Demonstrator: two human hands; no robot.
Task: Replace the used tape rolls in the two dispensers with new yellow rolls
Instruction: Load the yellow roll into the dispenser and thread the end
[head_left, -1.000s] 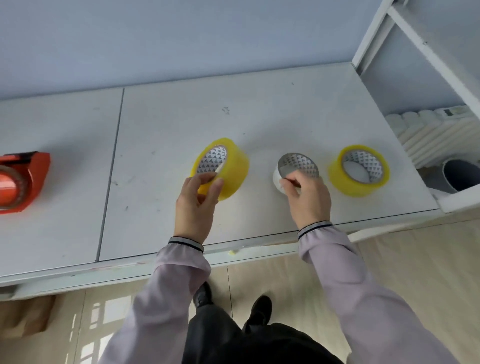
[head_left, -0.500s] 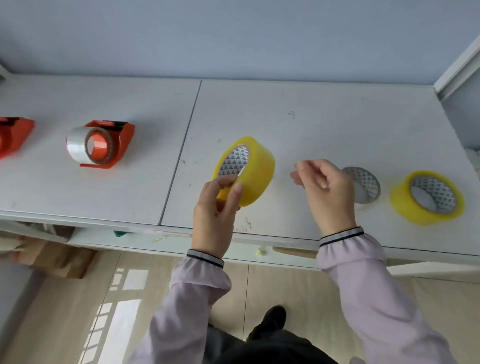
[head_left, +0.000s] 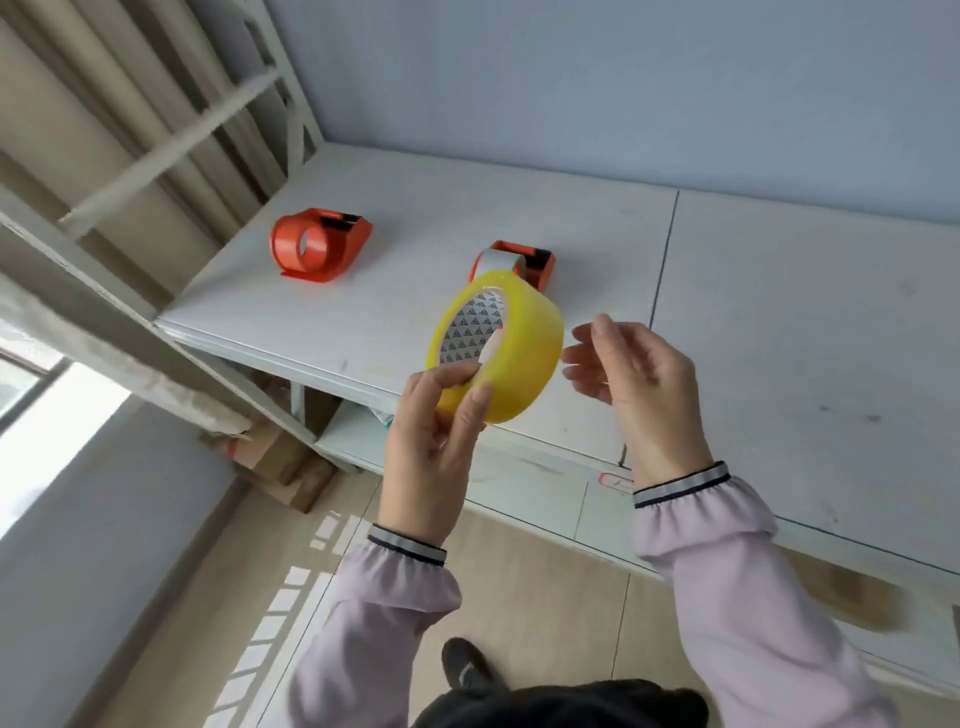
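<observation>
My left hand (head_left: 434, 441) grips a yellow tape roll (head_left: 511, 353) by its lower rim and holds it upright in the air above the front edge of the white shelf (head_left: 779, 332). My right hand (head_left: 636, 384) hovers just right of the roll, fingers apart, holding nothing. Two orange dispensers stand further back on the shelf. The left dispenser (head_left: 319, 244) carries no tape on its hub. The right dispenser (head_left: 519, 260), partly hidden behind the yellow roll, carries a clear, silvery roll.
A white shelf frame with diagonal braces (head_left: 171, 130) rises at the left. Brown cardboard (head_left: 280, 462) lies under the shelf on the tiled floor. A blue-grey wall (head_left: 623, 93) backs the shelf.
The view swung left, so both dispensers are in sight and the other rolls are out of frame. My left hand kept the yellow roll and raised it; my right hand came closer to it.
</observation>
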